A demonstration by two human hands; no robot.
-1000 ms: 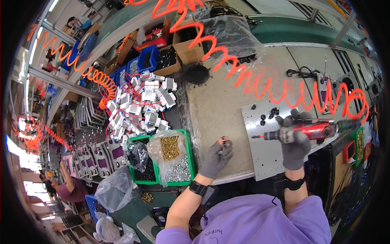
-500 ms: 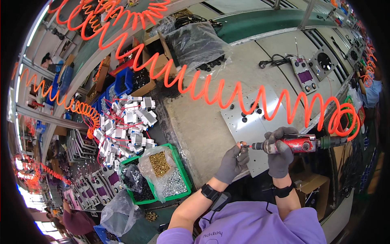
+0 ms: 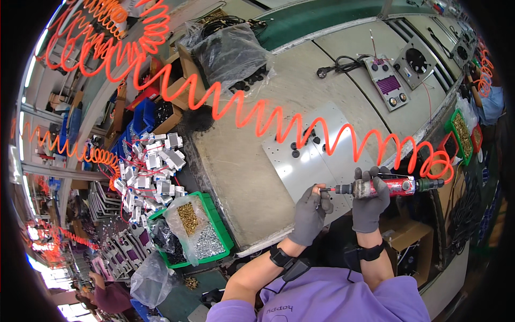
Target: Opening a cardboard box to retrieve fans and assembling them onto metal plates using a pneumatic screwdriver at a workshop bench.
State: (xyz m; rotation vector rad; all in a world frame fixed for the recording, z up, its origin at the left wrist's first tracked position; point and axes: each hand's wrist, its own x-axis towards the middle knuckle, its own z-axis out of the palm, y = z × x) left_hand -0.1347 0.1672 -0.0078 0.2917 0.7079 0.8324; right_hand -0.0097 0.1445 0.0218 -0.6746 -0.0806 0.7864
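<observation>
My right hand (image 3: 370, 201), in a grey glove, is wrapped round a red air screwdriver (image 3: 401, 187) held level, its bit pointing left. My left hand (image 3: 309, 217), gloved with bare fingertips, pinches at the end of the bit (image 3: 333, 189); whatever sits between the fingertips is too small to make out. Both hands hover over the near edge of a silver sheet-metal plate (image 3: 287, 169). Several small black round parts (image 3: 295, 153) rest on that plate. From the screwdriver's right end an orange coiled air hose (image 3: 338, 133) runs up to the left across the bench.
A green bin (image 3: 229, 242) of brass and silver screws stands left of my arm, beside a pile of white boxy parts with red wires (image 3: 155, 166). Farther off lie a plastic bag (image 3: 228, 51), a panel with purple coils (image 3: 387, 84) and a fan panel (image 3: 416, 61). A cardboard box (image 3: 413, 236) sits lower right.
The view has turned, so bench, bin and plate appear farther left. My left hand stays at the bit's tip, and my right hand keeps its grip on the screwdriver.
</observation>
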